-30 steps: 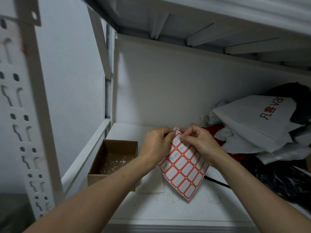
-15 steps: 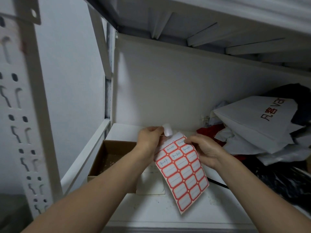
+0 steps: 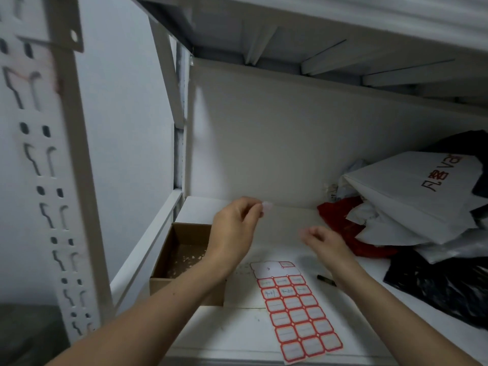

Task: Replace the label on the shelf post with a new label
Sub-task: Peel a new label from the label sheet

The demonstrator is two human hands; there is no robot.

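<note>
My left hand (image 3: 235, 228) is raised over the shelf and pinches a small peeled label (image 3: 267, 207) at its fingertips. My right hand (image 3: 323, 240) hovers to the right of it, fingers loosely apart and holding nothing. The sheet of red-bordered labels (image 3: 298, 313) lies flat on the white shelf board (image 3: 237, 336), below both hands. The perforated white shelf post (image 3: 47, 165) stands at the left; faint reddish residue shows near its top.
An open brown cardboard box (image 3: 182, 262) with paper scraps sits left of the sheet. A dark pen (image 3: 326, 280) lies by my right wrist. White, red and black bags (image 3: 412, 207) are piled at the right. Another shelf hangs overhead.
The label sheet has left my right hand and now lies on the shelf. My left hand has lifted away with the peeled label, and the view has shifted.
</note>
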